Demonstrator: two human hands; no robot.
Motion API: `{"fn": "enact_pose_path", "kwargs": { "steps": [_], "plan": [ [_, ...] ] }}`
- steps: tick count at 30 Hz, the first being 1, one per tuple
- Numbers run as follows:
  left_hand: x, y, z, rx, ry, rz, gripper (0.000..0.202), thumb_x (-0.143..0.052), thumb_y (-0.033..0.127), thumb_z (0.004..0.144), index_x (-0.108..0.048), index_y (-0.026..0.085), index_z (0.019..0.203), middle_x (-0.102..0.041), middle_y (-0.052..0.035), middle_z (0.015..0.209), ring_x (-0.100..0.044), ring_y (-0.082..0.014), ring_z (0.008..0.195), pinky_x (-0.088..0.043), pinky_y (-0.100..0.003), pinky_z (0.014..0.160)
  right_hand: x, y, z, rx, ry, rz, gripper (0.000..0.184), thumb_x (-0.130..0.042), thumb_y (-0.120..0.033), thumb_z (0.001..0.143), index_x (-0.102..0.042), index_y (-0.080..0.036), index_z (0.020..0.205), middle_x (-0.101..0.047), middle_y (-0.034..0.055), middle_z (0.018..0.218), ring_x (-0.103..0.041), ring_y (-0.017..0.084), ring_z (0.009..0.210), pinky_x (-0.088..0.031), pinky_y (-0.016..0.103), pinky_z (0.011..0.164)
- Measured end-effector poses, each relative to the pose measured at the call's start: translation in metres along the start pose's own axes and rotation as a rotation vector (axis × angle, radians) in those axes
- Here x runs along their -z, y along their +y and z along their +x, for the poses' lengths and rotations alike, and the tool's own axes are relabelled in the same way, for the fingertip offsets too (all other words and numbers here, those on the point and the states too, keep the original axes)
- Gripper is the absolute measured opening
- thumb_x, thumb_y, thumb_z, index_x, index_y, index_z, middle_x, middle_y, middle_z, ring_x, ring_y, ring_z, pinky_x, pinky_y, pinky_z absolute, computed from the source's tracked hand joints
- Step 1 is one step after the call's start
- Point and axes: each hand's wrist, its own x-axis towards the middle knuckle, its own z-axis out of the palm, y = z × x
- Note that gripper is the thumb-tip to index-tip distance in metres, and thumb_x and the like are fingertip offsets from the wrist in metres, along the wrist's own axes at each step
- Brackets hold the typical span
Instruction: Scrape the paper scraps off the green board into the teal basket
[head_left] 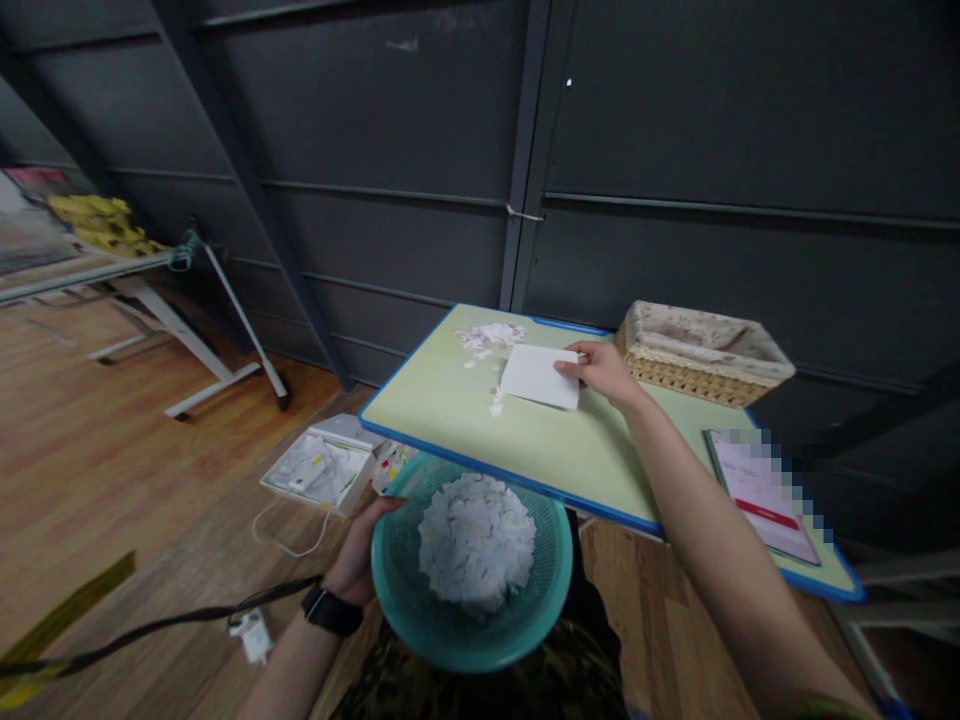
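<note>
My left hand (360, 555) grips the rim of a teal plastic basket (420, 620) held just below the table's near edge. Inside it lies a heap of white paper scraps (476, 540). My right hand (604, 370) reaches across the green table (450, 410) and pinches the right edge of a white card (538, 376) that lies tilted on the tabletop. Several small paper scraps (491, 338) lie on the table just left of and beyond the card.
A woven wicker basket (701, 355) with a cloth lining stands at the table's far right. A tablet (761, 492) lies near the right front corner. On the wooden floor sit an open white box (319, 468), cables and a charger (253, 635). Another table (112, 270) stands at far left.
</note>
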Motion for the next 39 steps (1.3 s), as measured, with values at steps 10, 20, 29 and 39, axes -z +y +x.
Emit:
{"fn": "enact_pose_path", "kwargs": {
  "steps": [10,20,29,39],
  "plan": [
    [-0.002,0.0,-0.002,0.017,-0.039,-0.009,0.02,-0.058,0.017,0.08,-0.066,0.014,0.063,-0.076,-0.0094,0.059,-0.07,-0.0217,0.053,-0.055,-0.031,0.055,0.013,-0.001,0.002,-0.05,0.201,0.134,0.041,-0.074,-0.043,0.058,-0.066,-0.013,0.084,-0.064,0.0055,0.066,-0.058,0.019,0.059,-0.046,0.03,0.052],
    [-0.007,-0.002,-0.005,0.032,-0.011,-0.019,0.015,-0.06,0.016,0.078,-0.071,0.011,0.087,-0.077,-0.0078,0.061,-0.073,-0.0254,0.057,-0.057,-0.036,0.059,0.016,-0.003,-0.001,0.014,0.073,0.015,0.038,-0.073,-0.039,0.059,-0.07,-0.011,0.085,-0.061,0.0022,0.059,-0.05,0.013,0.049,-0.035,0.025,0.043],
    [-0.007,-0.002,-0.005,0.023,-0.032,0.005,0.017,-0.056,0.016,0.081,-0.069,0.012,0.07,-0.076,-0.009,0.058,-0.068,-0.0212,0.048,-0.054,-0.032,0.053,0.026,-0.005,-0.002,0.044,0.041,-0.094,0.036,-0.07,-0.039,0.061,-0.07,-0.01,0.083,-0.059,0.0016,0.057,-0.048,0.013,0.048,-0.033,0.025,0.043],
    [-0.004,-0.005,0.0,0.043,-0.032,-0.009,0.016,-0.058,0.017,0.08,-0.069,0.013,0.071,-0.077,-0.0083,0.059,-0.069,-0.022,0.049,-0.055,-0.033,0.053,0.028,-0.009,-0.005,0.072,-0.025,-0.149,0.034,-0.068,-0.039,0.064,-0.07,-0.011,0.083,-0.063,0.0036,0.061,-0.051,0.014,0.05,-0.033,0.025,0.043]
  ]
}}
